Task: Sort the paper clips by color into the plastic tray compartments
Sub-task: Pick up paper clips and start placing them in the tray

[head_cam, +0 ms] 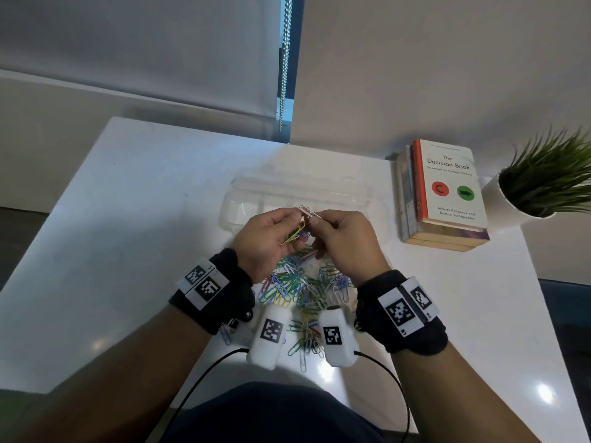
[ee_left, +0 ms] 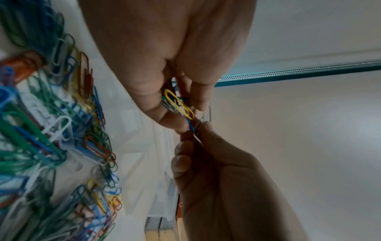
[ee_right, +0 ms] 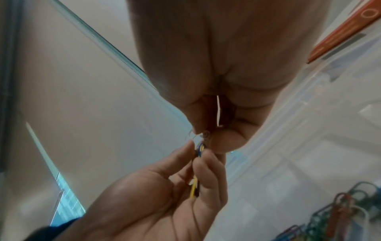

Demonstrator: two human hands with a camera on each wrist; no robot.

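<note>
Left hand: the left hand (head_cam: 267, 238) is raised above the desk (head_cam: 134, 219), its fingers curled round a small bunch of clips; a yellow clip (ee_left: 179, 104) is the plainest among them, with green and blue ones pressed against it.
Right hand: the right hand (head_cam: 343, 241) meets the left fingertip to fingertip, thumb and forefinger pinching a pale clip (head_cam: 306, 212) that sticks up between the two hands.
Joined clips: in the wrist views the pinched clip and the bunch touch at the fingertips; whether they are hooked together I cannot tell.
Loose pile: the pile of paper clips (head_cam: 303, 286) lies on the desk under and between the wrists, a mix of blue, green, white, yellow and reddish-brown, spread toward the person's body.
Tray: the clear plastic tray (head_cam: 256, 203) sits on the desk just beyond the hands, long side across the view, with partitions faintly visible; what lies in its compartments cannot be made out.
Books: a stack of books (head_cam: 447, 199) lies to the right of the tray, the top one reading "The Decision Book".
Plant: a potted plant (head_cam: 543, 183) in a white pot stands at the right edge, just beside the books.
Wrists: black wrist straps (head_cam: 220, 292) with printed marker tags sit on both forearms, and cables trail toward the body.
</note>
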